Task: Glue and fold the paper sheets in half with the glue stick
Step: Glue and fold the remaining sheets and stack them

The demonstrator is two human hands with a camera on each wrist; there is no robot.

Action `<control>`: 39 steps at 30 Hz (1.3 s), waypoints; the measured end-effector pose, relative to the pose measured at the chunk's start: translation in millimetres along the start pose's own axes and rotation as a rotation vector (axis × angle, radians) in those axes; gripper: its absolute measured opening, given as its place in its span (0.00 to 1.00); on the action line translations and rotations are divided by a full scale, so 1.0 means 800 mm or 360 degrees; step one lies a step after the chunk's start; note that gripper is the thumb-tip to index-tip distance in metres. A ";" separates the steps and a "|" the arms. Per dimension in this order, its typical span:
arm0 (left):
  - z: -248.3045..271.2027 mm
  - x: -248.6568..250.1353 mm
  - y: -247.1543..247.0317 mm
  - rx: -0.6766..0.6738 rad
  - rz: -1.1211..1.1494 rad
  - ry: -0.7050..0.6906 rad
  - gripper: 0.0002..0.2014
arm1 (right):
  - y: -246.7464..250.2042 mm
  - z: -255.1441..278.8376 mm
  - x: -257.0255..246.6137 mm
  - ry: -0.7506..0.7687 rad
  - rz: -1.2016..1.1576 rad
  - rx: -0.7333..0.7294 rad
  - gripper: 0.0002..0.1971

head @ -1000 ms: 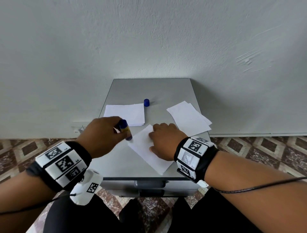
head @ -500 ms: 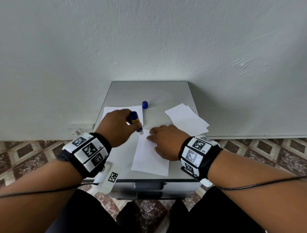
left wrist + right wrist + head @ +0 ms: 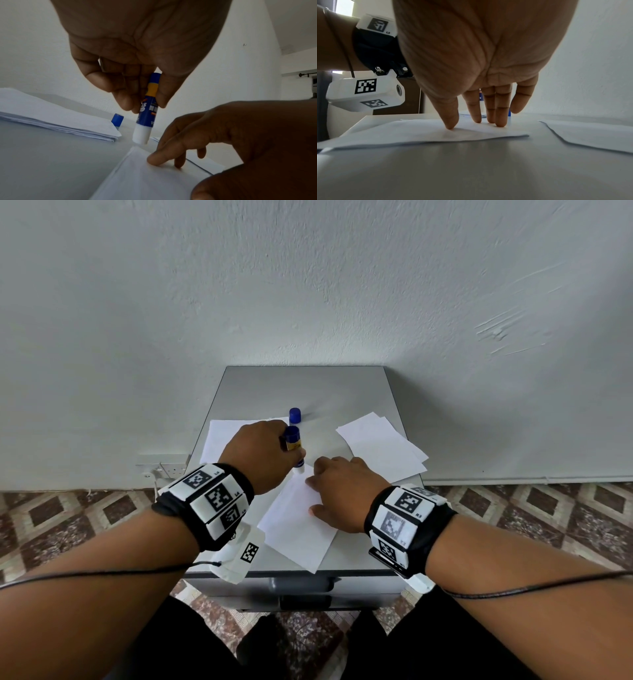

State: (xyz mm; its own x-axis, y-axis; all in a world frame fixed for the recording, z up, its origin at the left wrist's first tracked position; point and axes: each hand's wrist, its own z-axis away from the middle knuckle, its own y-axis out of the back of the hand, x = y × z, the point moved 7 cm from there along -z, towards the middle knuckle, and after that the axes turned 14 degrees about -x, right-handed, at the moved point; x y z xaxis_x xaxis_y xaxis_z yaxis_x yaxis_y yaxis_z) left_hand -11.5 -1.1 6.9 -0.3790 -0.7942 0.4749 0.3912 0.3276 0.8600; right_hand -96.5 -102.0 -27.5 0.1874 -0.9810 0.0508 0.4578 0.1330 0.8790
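So the left hand (image 3: 260,455) was up near the far left corner of the paper sheet (image 3: 298,525), fingers and thumb curled round the glue stick (image 3: 295,448) about mid-barrel, holding it close to upright with the white tip pointing down. From the left wrist view the tip (image 3: 141,136) sat right at the sheet's far corner, though I couldn't tell if it was actually touching the paper or just a hair above it. The left forearm came in from the lower left, wrist raised off the desk (image 3: 308,390), knuckles facing up toward the head camera. The right hand (image 3: 346,493) was palm-down on the same sheet, fingers (image 3: 500,115) fairly straight and spread a bit, with the thumb and three fingertips planted on the paper and the little finger lifted just clear of it, so that hand was pinning the sheet flat, not gripping anything. The right forearm came in from the lower right with the wrist low over the desk. The sheet itself lay at an angle on the near half of the desk, its near corner close to the front edge. The blue cap (image 3: 295,415) stood on its own further back, just beyond the left hand. A neat stack of sheets (image 3: 219,436) sat to the left, partly under the left hand in the head view, and a looser pile of sheets (image 3: 380,448) lay off to the right, apart from the one being worked on.
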 end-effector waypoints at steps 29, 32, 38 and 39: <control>0.112 -0.035 0.006 -0.0272 -0.0362 -0.0129 0.07 | -0.002 -0.003 -0.001 -0.0064 0.0056 -0.0050 0.22; 0.116 -0.036 0.016 -0.0317 -0.0310 -0.0059 0.08 | -0.001 -0.002 -0.001 -0.0058 0.0040 -0.0033 0.21; 0.109 -0.045 0.083 0.0075 0.0563 0.0014 0.08 | -0.004 0.003 0.002 -0.0062 0.0051 -0.0018 0.21; 0.103 -0.051 0.085 0.0097 0.0794 0.0009 0.06 | -0.004 0.003 0.002 -0.0062 0.0047 -0.0015 0.21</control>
State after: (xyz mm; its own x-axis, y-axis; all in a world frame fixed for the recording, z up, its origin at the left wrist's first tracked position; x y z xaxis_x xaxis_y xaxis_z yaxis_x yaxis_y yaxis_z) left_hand -38.2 95.8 61.6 -0.1538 -0.5360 0.8301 0.4741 0.6971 0.5379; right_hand -100.0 -104.6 -29.1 0.1669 -0.9814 0.0952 0.4608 0.1630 0.8724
